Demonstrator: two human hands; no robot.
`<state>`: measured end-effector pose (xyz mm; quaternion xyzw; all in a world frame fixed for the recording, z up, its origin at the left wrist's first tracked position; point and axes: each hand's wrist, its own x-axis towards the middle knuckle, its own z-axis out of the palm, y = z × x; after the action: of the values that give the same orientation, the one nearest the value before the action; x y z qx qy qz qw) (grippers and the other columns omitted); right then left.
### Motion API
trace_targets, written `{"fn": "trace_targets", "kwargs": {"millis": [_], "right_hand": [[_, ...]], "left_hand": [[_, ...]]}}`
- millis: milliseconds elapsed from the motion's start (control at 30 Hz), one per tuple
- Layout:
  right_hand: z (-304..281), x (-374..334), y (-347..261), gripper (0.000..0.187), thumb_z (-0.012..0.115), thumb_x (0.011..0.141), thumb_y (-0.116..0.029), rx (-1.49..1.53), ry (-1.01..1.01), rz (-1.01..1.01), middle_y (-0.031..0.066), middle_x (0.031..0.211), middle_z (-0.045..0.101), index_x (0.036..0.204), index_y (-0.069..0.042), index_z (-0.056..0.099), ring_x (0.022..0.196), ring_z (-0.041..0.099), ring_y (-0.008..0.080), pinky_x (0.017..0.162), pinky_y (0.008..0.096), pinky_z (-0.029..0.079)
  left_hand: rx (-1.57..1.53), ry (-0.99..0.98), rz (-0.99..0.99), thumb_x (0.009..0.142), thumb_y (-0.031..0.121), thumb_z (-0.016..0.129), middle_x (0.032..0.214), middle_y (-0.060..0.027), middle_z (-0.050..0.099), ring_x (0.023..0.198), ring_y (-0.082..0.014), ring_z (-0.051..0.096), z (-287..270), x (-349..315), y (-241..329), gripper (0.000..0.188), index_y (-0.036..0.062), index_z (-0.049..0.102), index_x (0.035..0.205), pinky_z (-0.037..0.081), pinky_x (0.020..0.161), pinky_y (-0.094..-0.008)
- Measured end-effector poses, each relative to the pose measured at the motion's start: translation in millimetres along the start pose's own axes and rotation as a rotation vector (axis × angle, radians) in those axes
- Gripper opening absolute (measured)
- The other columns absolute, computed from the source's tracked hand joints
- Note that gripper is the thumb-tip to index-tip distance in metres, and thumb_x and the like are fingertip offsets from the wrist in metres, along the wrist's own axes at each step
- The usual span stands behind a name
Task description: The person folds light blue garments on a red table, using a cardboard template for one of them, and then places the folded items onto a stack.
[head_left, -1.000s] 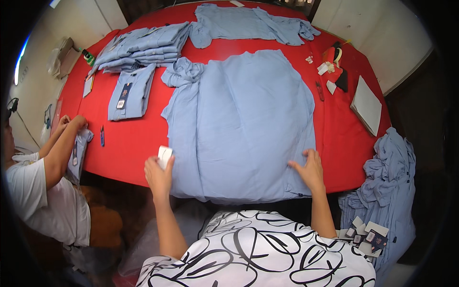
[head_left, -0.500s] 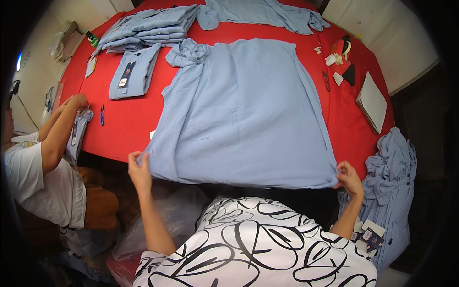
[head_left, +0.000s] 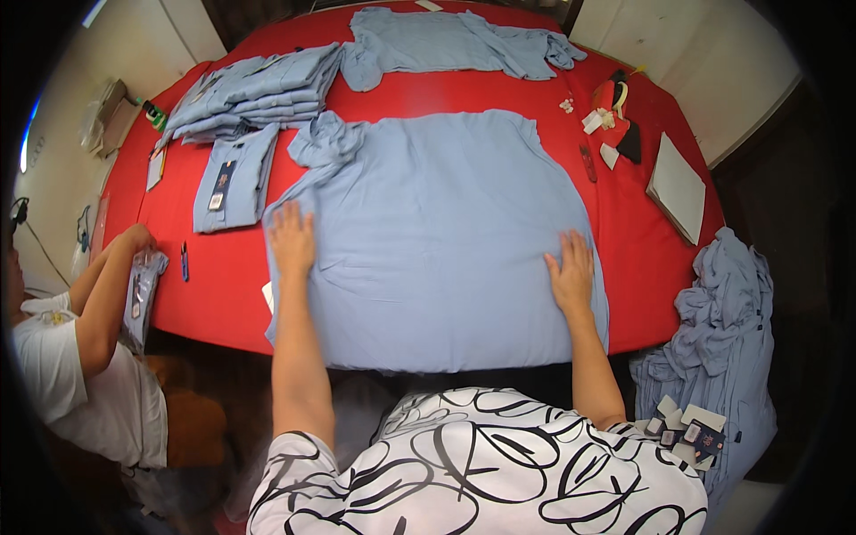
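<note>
Light-blue shirt [head_left: 446, 241] lies spread out on the red-covered worktop [head_left: 227, 312], directly in front of the person, its broad, nearly straight edge along the worktop's near side. From that edge it runs away from the person, narrowing a little toward the far end, where a bunched part of the cloth sits at the far left corner. It looks about as wide as it is deep, so I cannot tell for sure which way its long axis runs.

Both hands press on it palm down. The left hand [head_left: 292, 245] rests near the left edge, its fingers extended, slightly spread and pointing away from the person, with nothing gripped. The right hand [head_left: 572, 272] lies near the right edge, a little closer to the person, fingers also straight and slightly parted, thumb held out to the side, gripping nothing.

Beside the left edge, the corner of a white card [head_left: 267, 296] shows. Farther left lie a folded shirt [head_left: 254, 165] with a dark-blue tag [head_left: 222, 185] and a blue pen [head_left: 185, 262]. Behind these is a stack of folded shirts [head_left: 285, 85]. On the right are red snips [head_left: 588, 164] and white sheets [head_left: 679, 187].
</note>
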<state>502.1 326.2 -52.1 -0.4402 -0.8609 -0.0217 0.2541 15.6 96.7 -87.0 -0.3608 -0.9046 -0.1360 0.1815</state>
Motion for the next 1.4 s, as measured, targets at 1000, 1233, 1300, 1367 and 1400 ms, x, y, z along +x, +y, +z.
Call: {"fn": "trace_targets", "kwargs": {"millis": [1000,1233,1300,1367,1400], "right_hand": [[138.4,302.1,17.3,0.069,0.03,0.101,-0.055,-0.349,-0.306,0.389,0.0111,0.162,0.022,0.155,-0.011,0.029,0.151,0.017,0.0268,0.12,0.0571,0.008],[12.4,121.4,62.7,0.056,0.058,0.094,-0.038,-0.103,-0.245,0.337,0.021,0.143,0.049,0.138,-0.005,0.051,0.135,0.042,0.0363,0.111,0.0432,0.034],[-39.1,46.1,62.6,0.054,0.065,0.091,-0.037,0.0,-0.348,0.528,0.026,0.134,0.054,0.129,0.0,0.054,0.124,0.051,0.0411,0.104,0.045,0.041],[-77.2,-7.9,51.9,0.055,0.071,0.086,-0.035,0.007,-0.487,0.662,0.0278,0.128,0.057,0.123,0.002,0.055,0.116,0.057,0.0434,0.096,0.045,0.045],[-83.3,-31.9,45.7,0.055,0.073,0.084,-0.033,-0.001,-0.48,0.669,0.0286,0.127,0.057,0.121,0.003,0.055,0.115,0.057,0.0435,0.095,0.0447,0.046]], "left_hand": [[-0.056,0.084,0.085,0.091,0.006,0.06,0.117,-0.0141,0.063,0.107,-0.0331,0.06,28.4,141.7,-3.7,0.038,0.0123,0.063,0.128,0.048,0.093,-0.04],[-0.257,-0.244,-0.184,0.09,0.026,0.068,0.095,-0.017,0.061,0.083,-0.0353,0.06,-105.9,12.5,-33.2,0.028,0.0015,0.057,0.099,0.048,0.073,-0.0451],[-0.183,-0.563,-0.373,0.088,0.032,0.071,0.083,-0.0145,0.059,0.074,-0.0339,0.058,-140.0,-38.9,-46.6,0.035,0.0022,0.053,0.085,0.046,0.066,-0.0445],[-0.276,-0.528,-0.334,0.086,0.037,0.072,0.075,-0.0136,0.056,0.07,-0.0314,0.057,-154.7,-93.2,-55.6,0.04,0.0026,0.052,0.08,0.044,0.062,-0.0424],[-0.253,-0.531,-0.288,0.089,0.035,0.071,0.073,-0.0107,0.054,0.068,-0.0281,0.056,-159.9,-109.6,-51.4,0.039,0.0024,0.052,0.08,0.043,0.061,-0.0406]]}}
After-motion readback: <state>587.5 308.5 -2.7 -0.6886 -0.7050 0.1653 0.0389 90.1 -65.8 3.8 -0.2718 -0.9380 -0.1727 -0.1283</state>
